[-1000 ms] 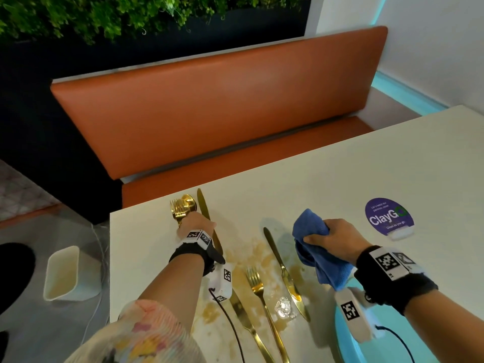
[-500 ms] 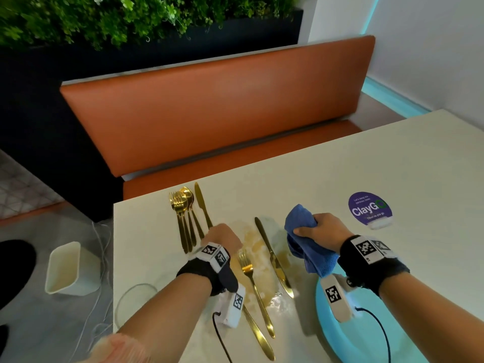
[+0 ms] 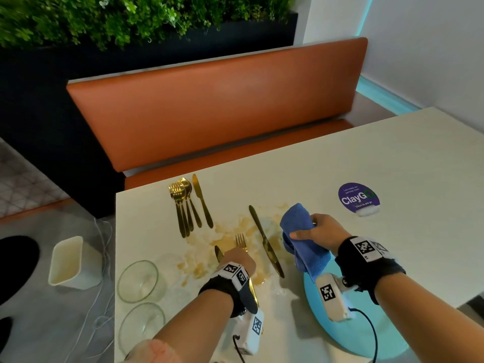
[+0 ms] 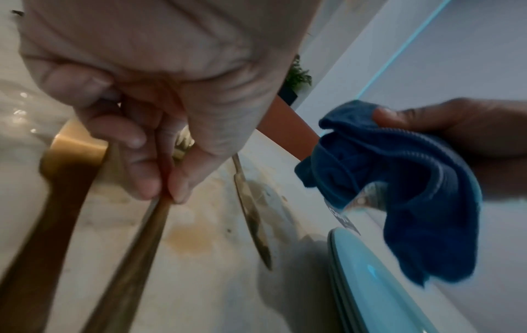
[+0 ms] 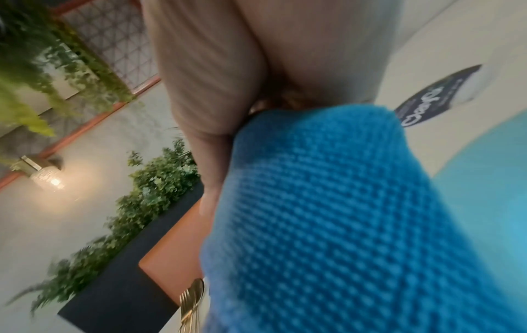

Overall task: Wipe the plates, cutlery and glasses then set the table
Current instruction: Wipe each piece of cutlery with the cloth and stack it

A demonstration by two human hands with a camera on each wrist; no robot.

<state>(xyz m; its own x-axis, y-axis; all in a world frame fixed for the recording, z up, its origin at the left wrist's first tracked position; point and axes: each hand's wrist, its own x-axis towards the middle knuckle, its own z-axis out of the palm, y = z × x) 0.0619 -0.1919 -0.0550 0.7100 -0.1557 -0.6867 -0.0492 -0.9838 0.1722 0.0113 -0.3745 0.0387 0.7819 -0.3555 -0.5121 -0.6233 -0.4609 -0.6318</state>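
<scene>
My left hand (image 3: 239, 259) pinches the handle of a gold fork (image 3: 240, 241) that lies in a brown spill on the table (image 3: 340, 158); the left wrist view shows thumb and fingers closed on the handle (image 4: 142, 243). A gold knife (image 3: 218, 254) lies just left of the fork, and a second knife (image 3: 265, 242) lies to its right. My right hand (image 3: 319, 231) grips a bunched blue cloth (image 3: 301, 237) above the stacked light blue plates (image 3: 366, 334). Several gold pieces of cutlery (image 3: 183, 205) lie together at the table's far left.
Two glasses (image 3: 137, 281) (image 3: 142, 326) stand near the table's left edge. A purple sticker (image 3: 358, 197) is on the tabletop. An orange bench (image 3: 209, 106) runs behind the table, and a white bin (image 3: 74, 263) sits on the floor at left.
My left hand left the cutlery group at the far left, came back toward me and pinched the fork handle. My right hand kept the cloth in about the same place.
</scene>
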